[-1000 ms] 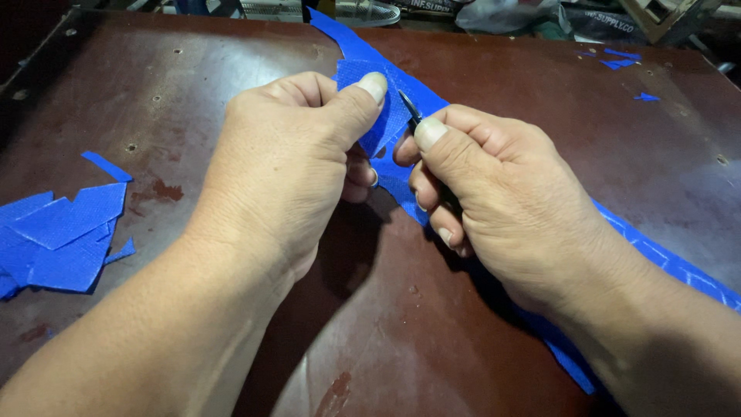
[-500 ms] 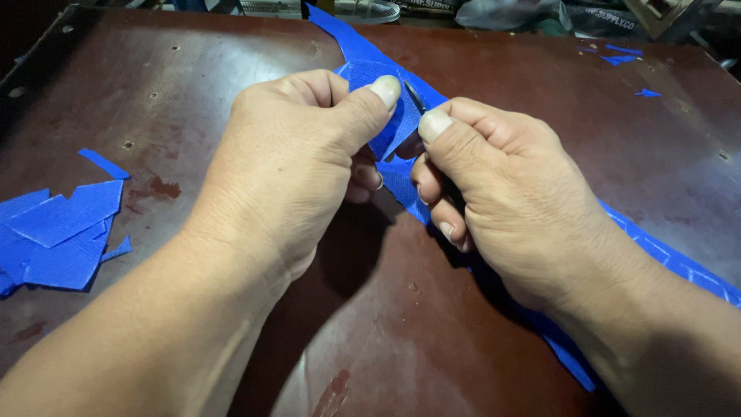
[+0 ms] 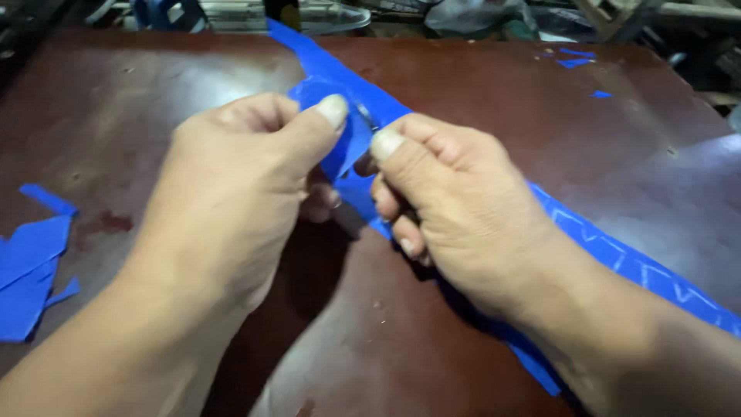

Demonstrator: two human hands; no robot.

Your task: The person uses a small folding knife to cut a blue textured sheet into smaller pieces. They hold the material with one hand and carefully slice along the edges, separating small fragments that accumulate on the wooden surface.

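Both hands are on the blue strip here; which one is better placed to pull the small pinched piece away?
Probably the left hand: its thumb and forefinger pinch the raised flap of the blue strip, while the right hand lies over the strip's long run, anchoring it.

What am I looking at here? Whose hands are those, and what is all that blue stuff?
You are seeing through a camera worn on a person's head, looking down, so these are that person's own two bare hands. There is no machine here.

The left hand and the right hand are close together above a dark brown table. Both pinch a long blue strip that runs slantwise across the table, from the far edge down to the near right. Something thin and dark shows between the thumbs, but it is too small to tell what it is.

On the left lies a little pile of blue scraps. A few tiny blue bits lie at the far right. Beyond the table is blurry clutter.
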